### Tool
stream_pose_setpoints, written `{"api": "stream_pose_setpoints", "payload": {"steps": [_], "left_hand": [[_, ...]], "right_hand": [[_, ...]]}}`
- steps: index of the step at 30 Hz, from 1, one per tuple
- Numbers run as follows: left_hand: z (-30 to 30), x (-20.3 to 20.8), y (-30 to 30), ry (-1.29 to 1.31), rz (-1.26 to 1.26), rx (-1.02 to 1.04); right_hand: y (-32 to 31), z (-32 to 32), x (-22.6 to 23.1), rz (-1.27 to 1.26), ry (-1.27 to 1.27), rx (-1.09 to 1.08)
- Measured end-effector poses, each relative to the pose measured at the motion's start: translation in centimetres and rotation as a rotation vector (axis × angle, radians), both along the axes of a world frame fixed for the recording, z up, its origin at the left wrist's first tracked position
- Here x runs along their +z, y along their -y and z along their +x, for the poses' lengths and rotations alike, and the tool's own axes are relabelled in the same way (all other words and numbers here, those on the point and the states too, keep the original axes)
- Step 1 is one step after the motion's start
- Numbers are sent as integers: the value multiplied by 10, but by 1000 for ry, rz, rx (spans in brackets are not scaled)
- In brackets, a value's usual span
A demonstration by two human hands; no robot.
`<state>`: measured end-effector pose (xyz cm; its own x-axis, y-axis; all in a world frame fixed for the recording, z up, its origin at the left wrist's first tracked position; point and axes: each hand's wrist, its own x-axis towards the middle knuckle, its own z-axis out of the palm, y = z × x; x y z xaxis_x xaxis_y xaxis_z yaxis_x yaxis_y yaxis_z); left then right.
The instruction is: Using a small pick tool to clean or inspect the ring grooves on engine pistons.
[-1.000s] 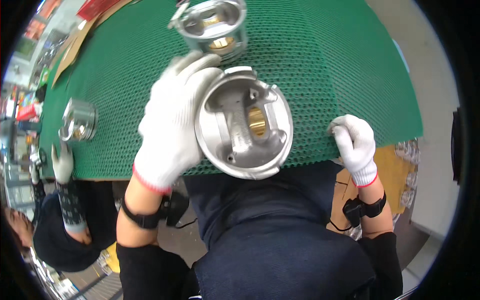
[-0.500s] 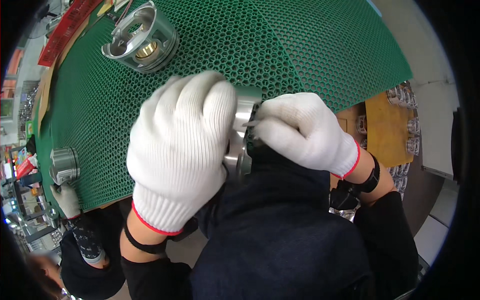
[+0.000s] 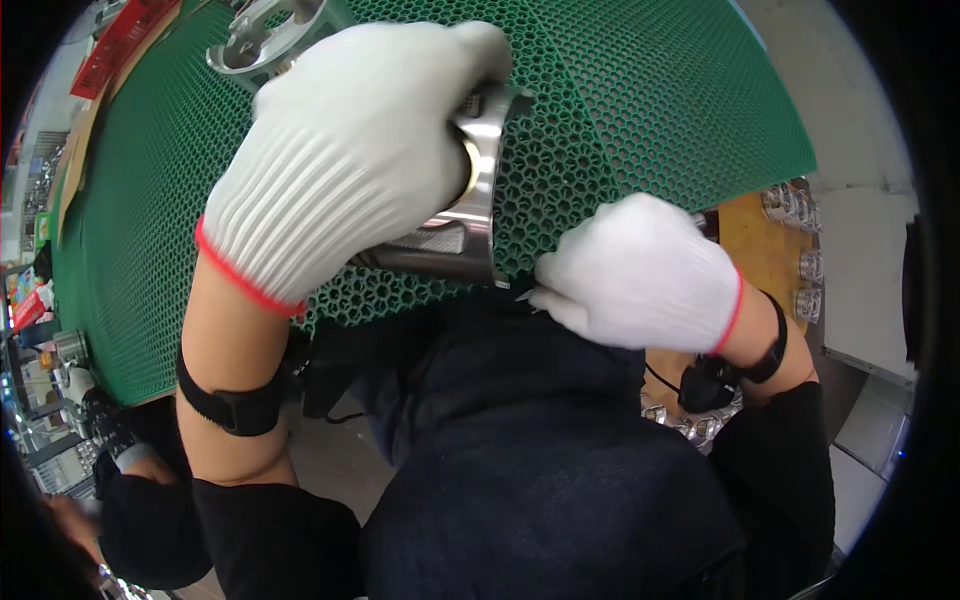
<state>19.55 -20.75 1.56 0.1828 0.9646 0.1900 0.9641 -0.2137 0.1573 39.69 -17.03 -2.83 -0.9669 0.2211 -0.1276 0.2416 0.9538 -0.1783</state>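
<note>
the left hand (image 3: pixel 370 130), in a white knitted glove with a red cuff, is clamped on a silvery metal piston (image 3: pixel 476 222), its fingers bent over the far side. the piston is tipped on its side by the near edge of the table (image 3: pixel 690 130), which is topped with green honeycomb mesh; whether it rests there or is lifted, i cannot tell. its rim faces the table's right edge. the right hand (image 3: pixel 640 275), gloved alike, is just beside that rim, near the table's near edge, fingers curled together and closed on a thin pale sliver (image 3: pixel 526 295), only the tip of which shows.

beyond the left hand, toward the far edge, stands a second piston (image 3: pixel 262 45), partly hidden by the glove. along the table's left edge are a red tray (image 3: pixel 112 50) and a strip of cardboard (image 3: pixel 78 160). at the near left corner a co-worker's gloved hand (image 3: pixel 78 384) is at another piston (image 3: pixel 70 347). past the right edge, more pistons (image 3: pixel 811 266) stand on a yellow board (image 3: pixel 748 250).
</note>
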Motion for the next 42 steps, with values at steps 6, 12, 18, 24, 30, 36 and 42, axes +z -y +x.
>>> {"api": "stream_pose_setpoints", "payload": {"steps": [6,12,18,24,30,36,42], "left_hand": [[-55,-94,99,745,461,237],[-32,-120,140,1102,479,405],[-43,-94,163,1246,169,622],[-66,-70,95,721,95,215],[9,-16,75,-11,260,3],[35,-16,64,-155,201,76],[36,-9,38,-136,68,82]], "right_hand": [[13,29,-15,-591,-130,-377],[12,3,-13,-988,-151,-187],[11,23,-13,-1371,-26,-357],[23,25,-9,-1422,-127,-532],[8,22,-1,-1313,-406,-565],[8,3,-6,-1171,-475,-608],[12,10,-19,-590,-692,-225]]}}
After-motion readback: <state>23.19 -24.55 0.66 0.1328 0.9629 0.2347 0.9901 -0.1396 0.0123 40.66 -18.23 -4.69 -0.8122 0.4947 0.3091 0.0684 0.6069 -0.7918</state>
